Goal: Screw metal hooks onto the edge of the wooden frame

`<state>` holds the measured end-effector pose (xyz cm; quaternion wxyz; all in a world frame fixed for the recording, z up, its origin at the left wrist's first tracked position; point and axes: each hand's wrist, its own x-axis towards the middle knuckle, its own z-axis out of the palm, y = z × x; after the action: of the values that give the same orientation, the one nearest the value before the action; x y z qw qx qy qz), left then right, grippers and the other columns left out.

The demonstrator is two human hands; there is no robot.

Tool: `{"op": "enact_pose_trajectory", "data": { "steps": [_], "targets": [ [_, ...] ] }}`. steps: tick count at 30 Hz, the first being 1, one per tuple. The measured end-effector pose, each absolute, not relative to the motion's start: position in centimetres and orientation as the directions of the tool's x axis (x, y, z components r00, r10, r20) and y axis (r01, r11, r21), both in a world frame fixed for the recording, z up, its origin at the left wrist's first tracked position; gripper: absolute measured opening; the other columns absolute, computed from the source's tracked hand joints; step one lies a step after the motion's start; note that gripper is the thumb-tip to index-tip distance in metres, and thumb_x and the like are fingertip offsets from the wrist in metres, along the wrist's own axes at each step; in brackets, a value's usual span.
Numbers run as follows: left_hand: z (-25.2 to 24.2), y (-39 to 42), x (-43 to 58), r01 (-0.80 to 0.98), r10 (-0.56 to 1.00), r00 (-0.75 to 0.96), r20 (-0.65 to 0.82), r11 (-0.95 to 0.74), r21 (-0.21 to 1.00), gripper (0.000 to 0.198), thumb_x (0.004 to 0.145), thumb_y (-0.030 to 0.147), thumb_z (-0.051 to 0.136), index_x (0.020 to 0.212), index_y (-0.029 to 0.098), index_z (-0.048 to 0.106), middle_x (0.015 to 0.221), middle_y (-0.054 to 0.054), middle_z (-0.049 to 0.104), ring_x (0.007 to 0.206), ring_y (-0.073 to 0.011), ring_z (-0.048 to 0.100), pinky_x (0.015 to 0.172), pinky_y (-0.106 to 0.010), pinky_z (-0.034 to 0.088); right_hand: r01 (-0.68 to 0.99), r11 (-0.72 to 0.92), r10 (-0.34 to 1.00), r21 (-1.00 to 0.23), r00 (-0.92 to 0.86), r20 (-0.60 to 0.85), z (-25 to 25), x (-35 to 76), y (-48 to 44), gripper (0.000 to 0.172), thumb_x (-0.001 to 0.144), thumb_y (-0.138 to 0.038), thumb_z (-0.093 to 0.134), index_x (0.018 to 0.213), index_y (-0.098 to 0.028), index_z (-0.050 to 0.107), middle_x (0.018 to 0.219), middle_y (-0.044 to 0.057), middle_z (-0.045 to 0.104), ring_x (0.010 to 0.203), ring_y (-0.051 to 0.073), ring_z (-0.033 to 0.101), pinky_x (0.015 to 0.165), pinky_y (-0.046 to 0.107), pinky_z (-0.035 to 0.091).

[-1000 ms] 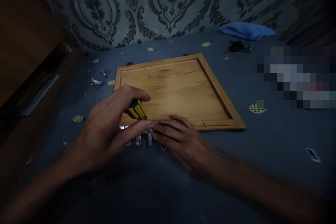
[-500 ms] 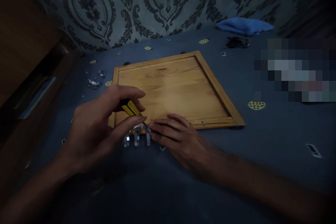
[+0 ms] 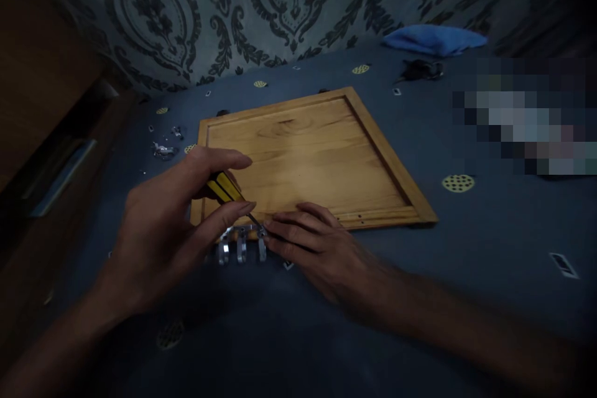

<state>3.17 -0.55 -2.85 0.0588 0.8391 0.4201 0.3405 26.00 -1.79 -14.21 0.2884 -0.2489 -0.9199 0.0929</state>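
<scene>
Clamped on the screwdriver by its handle, the surest hold on something likely light and stiff, my left hand angles it at a metal clip on the wooden board's near edge; whether my right hand pinches, I cannot tell.

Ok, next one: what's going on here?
A person's left hand holds a screwdriver with a yellow-and-black handle, its thin shaft slanting down to one of three curved silver metal pieces along the near edge of a framed, light-brown wooden panel. The right hand lies over that edge, fingertips beside the same piece; whether they grip it is unclear. The panel lies on a dark blue patterned surface, with small loose silver metal parts off to the left.
</scene>
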Motion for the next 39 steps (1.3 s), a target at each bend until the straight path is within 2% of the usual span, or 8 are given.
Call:
{"op": "enact_pose_trajectory", "data": {
  "steps": [4,9,14,20,29,33,36,39],
  "targets": [
    [-2.6,-0.7,3.3,0.697,0.761,0.386,0.521,-0.611,0.376,0.025,0.095,0.029,0.071,0.12,0.026,0.068,0.107,0.005,0.072,0.089,-0.0111,0.071,0.081,-0.02,0.056,0.397,0.86,0.51,-0.321,-0.678,0.528,-14.6,25.8,-1.8,0.04,0.097,-0.009,0.049,0.134,-0.018,0.063,0.136,0.01,0.071,0.13,0.024,0.059,0.113,0.049,0.04],
    [-2.3,-0.6,3.4,0.669,0.769,0.472,0.432,-0.631,0.393,0.028,0.099,0.025,0.065,0.127,0.027,0.064,0.105,0.003,0.072,0.098,-0.0152,0.071,0.087,-0.027,0.057,0.387,0.867,0.499,-0.315,-0.659,0.563,-14.6,25.8,-1.8,0.038,0.098,-0.007,0.048,0.132,-0.016,0.063,0.132,0.009,0.073,0.129,0.024,0.059,0.112,0.047,0.039],
    [-1.7,-0.4,3.4,0.626,0.751,0.542,0.376,-0.66,0.415,0.033,0.098,0.015,0.062,0.13,0.021,0.061,0.105,-0.001,0.072,0.098,-0.0149,0.071,0.083,-0.025,0.058,0.398,0.86,0.509,-0.319,-0.66,0.552,-14.4,25.8,-1.8,0.04,0.097,-0.007,0.048,0.132,-0.017,0.063,0.131,0.009,0.073,0.128,0.024,0.06,0.111,0.047,0.041],
    [-1.2,0.1,2.4,0.536,0.746,0.593,0.304,-0.647,0.541,0.041,0.097,0.012,0.054,0.136,0.027,0.055,0.117,-0.005,0.074,0.107,-0.0205,0.074,0.087,-0.029,0.063,0.406,0.857,0.515,-0.317,-0.679,0.522,-14.2,25.8,-1.8,0.039,0.096,-0.006,0.05,0.13,-0.019,0.065,0.131,0.008,0.073,0.129,0.023,0.06,0.112,0.046,0.041],
    [-2.1,0.1,3.2,0.594,0.771,0.451,0.449,-0.635,0.495,0.023,0.089,0.025,0.078,0.109,0.026,0.067,0.093,0.004,0.076,0.081,-0.0159,0.077,0.068,-0.022,0.06,0.402,0.856,0.516,-0.325,-0.689,0.508,-14.0,25.9,-1.8,0.038,0.097,-0.006,0.047,0.129,-0.016,0.065,0.132,0.009,0.073,0.128,0.024,0.06,0.111,0.048,0.041],
    [-2.5,0.1,3.3,0.656,0.79,0.352,0.503,-0.591,0.47,0.026,0.082,0.034,0.085,0.099,0.026,0.066,0.085,0.005,0.071,0.073,-0.0161,0.073,0.058,-0.026,0.056,0.4,0.86,0.509,-0.315,-0.685,0.521,-14.0,25.9,-1.8,0.039,0.096,-0.006,0.048,0.13,-0.016,0.065,0.132,0.009,0.073,0.128,0.024,0.06,0.111,0.048,0.041],
    [-2.0,0.3,2.8,0.63,0.781,0.45,0.433,-0.621,0.465,0.024,0.091,0.028,0.075,0.113,0.028,0.066,0.097,0.002,0.072,0.086,-0.0186,0.074,0.069,-0.028,0.061,0.401,0.858,0.513,-0.321,-0.691,0.509,-14.0,25.9,-1.8,0.038,0.096,-0.005,0.049,0.128,-0.015,0.066,0.132,0.01,0.073,0.127,0.025,0.06,0.11,0.049,0.042],
    [-1.1,0.5,1.9,0.544,0.73,0.609,0.31,-0.669,0.507,0.04,0.096,0.017,0.059,0.134,0.031,0.059,0.118,-0.002,0.074,0.108,-0.021,0.073,0.087,-0.03,0.063,0.404,0.855,0.519,-0.326,-0.679,0.52,-14.1,25.9,-1.8,0.04,0.095,-0.005,0.048,0.129,-0.016,0.066,0.13,0.01,0.074,0.128,0.025,0.06,0.111,0.049,0.042]
  ]
}}
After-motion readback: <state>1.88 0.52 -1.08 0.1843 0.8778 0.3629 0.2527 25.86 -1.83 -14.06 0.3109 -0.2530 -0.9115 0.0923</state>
